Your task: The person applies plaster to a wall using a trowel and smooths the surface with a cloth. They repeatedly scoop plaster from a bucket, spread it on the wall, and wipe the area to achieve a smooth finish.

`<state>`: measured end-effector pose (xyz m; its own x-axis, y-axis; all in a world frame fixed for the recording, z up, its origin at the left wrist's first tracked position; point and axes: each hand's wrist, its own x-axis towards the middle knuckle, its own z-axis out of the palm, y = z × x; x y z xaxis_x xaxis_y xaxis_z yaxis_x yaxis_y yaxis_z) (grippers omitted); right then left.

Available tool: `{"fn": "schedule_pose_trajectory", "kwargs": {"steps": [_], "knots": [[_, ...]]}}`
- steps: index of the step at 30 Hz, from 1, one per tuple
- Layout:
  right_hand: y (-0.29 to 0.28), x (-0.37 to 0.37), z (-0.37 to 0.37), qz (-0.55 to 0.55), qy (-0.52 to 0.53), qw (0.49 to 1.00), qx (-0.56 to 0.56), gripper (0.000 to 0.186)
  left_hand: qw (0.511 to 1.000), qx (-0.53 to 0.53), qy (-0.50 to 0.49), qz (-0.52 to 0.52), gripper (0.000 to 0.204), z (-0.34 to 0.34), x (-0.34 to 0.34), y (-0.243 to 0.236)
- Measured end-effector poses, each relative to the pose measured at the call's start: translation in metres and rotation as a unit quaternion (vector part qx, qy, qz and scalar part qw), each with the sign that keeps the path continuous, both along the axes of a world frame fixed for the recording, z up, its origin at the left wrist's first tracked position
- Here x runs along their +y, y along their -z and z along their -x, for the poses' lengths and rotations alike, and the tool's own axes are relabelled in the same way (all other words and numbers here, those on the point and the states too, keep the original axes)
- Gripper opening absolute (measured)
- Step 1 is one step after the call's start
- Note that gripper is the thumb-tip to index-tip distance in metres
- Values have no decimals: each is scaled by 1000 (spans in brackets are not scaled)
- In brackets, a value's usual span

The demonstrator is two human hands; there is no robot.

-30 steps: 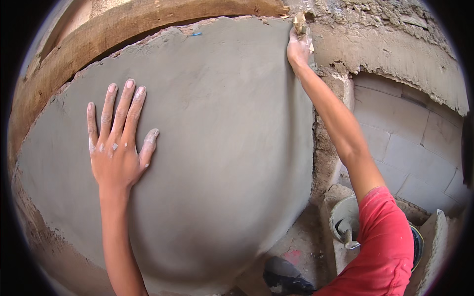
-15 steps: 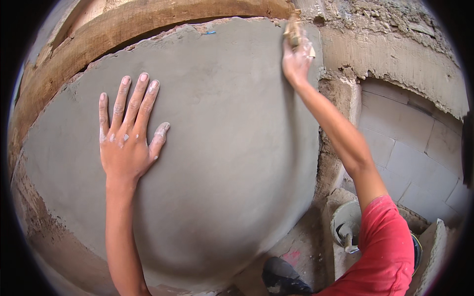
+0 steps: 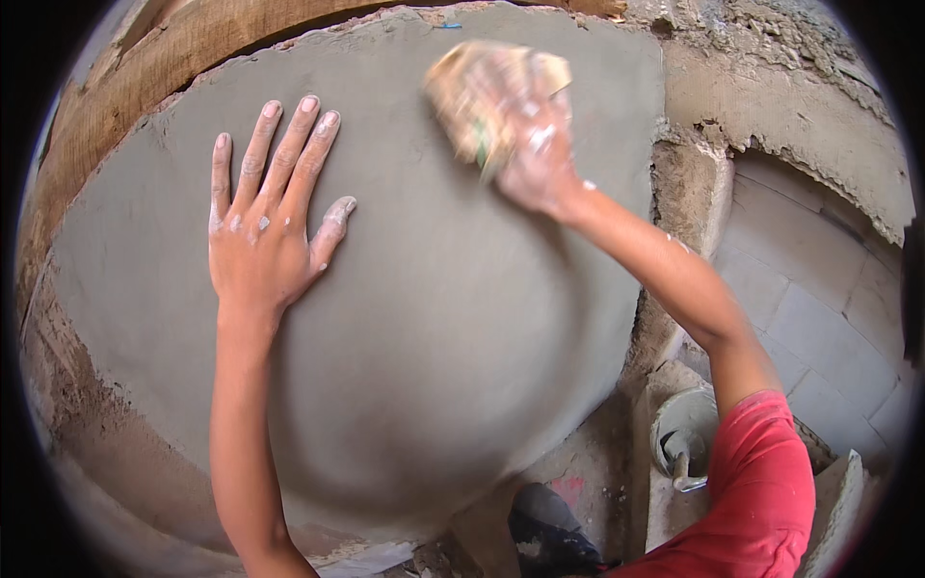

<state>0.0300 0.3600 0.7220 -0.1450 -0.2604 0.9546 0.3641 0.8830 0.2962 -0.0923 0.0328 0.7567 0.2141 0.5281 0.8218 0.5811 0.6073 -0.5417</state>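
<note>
My left hand (image 3: pixel 262 222) lies on the smooth grey plastered wall (image 3: pixel 434 337), palm down, with its fingers spread and nothing held. Pale smears of plaster dot its knuckles and thumb. Toward the upper right, my right hand (image 3: pixel 540 159) grips a crumpled tan wad (image 3: pixel 472 101) with a small green patch, against the same plaster. Motion blurs the wad, so I cannot tell whether it is paper, cloth or sponge. White flecks show on the right hand and forearm.
A curved wooden beam (image 3: pixel 183 58) borders the plaster's top left. Rough masonry (image 3: pixel 771 111) and bare grey blocks (image 3: pixel 819 318) stand at the right. Below them is a bucket (image 3: pixel 686 419) with a handled tool (image 3: pixel 684 467) inside. A dark shoe or trouser leg (image 3: pixel 549 530) shows at the bottom.
My right hand has swept left and a little down across the plaster with the tan wad, away from the upper right edge. My left hand stays spread on the wall; the view has shifted slightly.
</note>
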Motion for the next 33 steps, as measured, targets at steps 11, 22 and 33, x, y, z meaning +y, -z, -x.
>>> {"fn": "schedule_pose_trajectory", "kwargs": {"steps": [11,22,33], "knots": [[-39,30,-25,13,-93,988,122,51,983,29,179,11,71,20,10,-2],[-65,78,-24,-61,-100,987,111,58,984,44,169,25,68,35,-23,12],[22,28,-21,-201,-58,973,-95,59,986,6,164,-1,71,33,-21,50]]}}
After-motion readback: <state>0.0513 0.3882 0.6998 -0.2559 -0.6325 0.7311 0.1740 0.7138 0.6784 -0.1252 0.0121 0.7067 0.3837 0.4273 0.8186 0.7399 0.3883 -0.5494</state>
